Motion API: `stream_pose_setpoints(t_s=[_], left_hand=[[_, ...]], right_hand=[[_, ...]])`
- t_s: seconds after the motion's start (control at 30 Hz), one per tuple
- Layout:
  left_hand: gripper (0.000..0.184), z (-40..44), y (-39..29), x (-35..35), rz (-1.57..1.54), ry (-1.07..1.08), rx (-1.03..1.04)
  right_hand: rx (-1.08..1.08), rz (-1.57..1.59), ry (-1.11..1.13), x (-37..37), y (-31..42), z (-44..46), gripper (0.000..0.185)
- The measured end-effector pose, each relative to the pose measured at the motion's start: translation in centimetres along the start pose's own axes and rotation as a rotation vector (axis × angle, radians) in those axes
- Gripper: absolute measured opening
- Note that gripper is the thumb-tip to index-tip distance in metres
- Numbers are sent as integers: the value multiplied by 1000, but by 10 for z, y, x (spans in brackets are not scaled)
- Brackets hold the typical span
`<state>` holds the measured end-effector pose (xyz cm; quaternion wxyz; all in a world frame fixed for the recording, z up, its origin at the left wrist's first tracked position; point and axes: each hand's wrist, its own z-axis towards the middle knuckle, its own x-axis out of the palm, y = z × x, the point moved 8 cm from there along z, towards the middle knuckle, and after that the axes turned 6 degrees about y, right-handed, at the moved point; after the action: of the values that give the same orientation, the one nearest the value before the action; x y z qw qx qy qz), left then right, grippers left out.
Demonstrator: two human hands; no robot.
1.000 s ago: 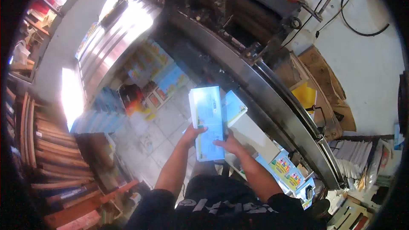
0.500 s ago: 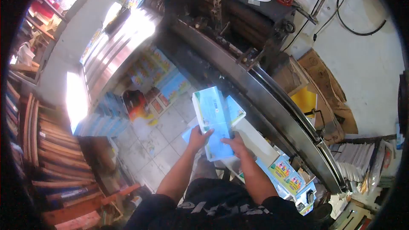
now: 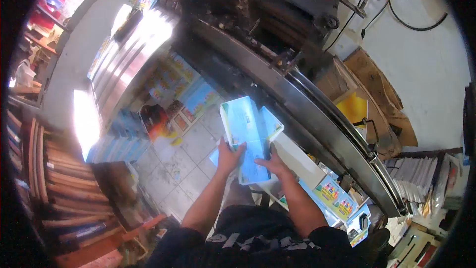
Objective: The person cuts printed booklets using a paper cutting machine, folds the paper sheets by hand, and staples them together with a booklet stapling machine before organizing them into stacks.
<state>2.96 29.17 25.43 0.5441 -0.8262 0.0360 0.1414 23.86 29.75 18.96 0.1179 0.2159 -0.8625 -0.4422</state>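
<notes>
A long stack of light-blue printed sheets (image 3: 246, 121) with white edges is held in front of my body. My left hand (image 3: 230, 157) closes around its left edge, thumb on top. On the opposite edge, my right hand (image 3: 273, 163) grips the stack, its thumb also lying on the blue face. The fingers beneath are hidden. Behind the stack, to the right, a second blue-and-white stack (image 3: 271, 123) shows in part, lying at an angle close to a pale bench or box surface (image 3: 297, 161).
A dark machine (image 3: 277, 10) with a long metal rail (image 3: 327, 106) runs across the right side. Blue stacks (image 3: 119, 141) stand at left beside shelved wooden boards (image 3: 74, 183). Colourful printed sheets (image 3: 337, 198) lie at lower right. Cardboard (image 3: 379, 89) leans against the wall.
The view has shifted slightly. Both hands still grip the blue stack; my left fingers have moved up a little along its left edge, and my right hand's fingers have shifted slightly.
</notes>
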Motion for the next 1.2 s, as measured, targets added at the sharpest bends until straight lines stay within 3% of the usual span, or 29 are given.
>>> stream_pose_setpoints(t_s=[0.07, 0.3, 0.4, 0.5, 0.6, 0.67, 0.73, 0.8, 0.87, 1.0, 1.13, 1.2], left_hand=[[70, 1, 0, -4, -29, -11, 50], [70, 3, 2, 6, 12, 12, 140], [70, 0, -3, 2, 81, -130, 130], [71, 6, 9, 3, -4, -60, 40], [70, 10, 17, 5, -105, -11, -59], [67, 9, 21, 4, -128, -24, -69], [64, 22, 47, 7, -42, 1, 44], [61, 31, 70, 3, 21, 44, -95], [67, 12, 32, 15, -245, 87, -152], [73, 12, 31, 28, -410, 253, -148], [73, 9, 44, 14, -277, 77, -214], [72, 25, 47, 10, 535, 208, 241]], right_hand=[[-75, -83, 51, -1, 23, -8, 133], [-7, -21, 22, 12, 2, -1, 134], [3, -154, -92, 7, 5, 4, 127], [146, -152, -82, 5, -2, 8, 115], [127, -51, -165, 10, 0, 12, 104], [-82, 141, 11, 28, 7, 17, 90], [-32, 33, -117, 20, 10, 6, 78], [2, 100, -212, 20, 11, -9, 79], [93, -113, -303, 14, 30, -34, 81], [-32, -146, -261, -14, 26, -77, 92], [-132, -332, -436, -74, 51, -179, 75], [-150, -487, -538, -101, 56, -228, 71]])
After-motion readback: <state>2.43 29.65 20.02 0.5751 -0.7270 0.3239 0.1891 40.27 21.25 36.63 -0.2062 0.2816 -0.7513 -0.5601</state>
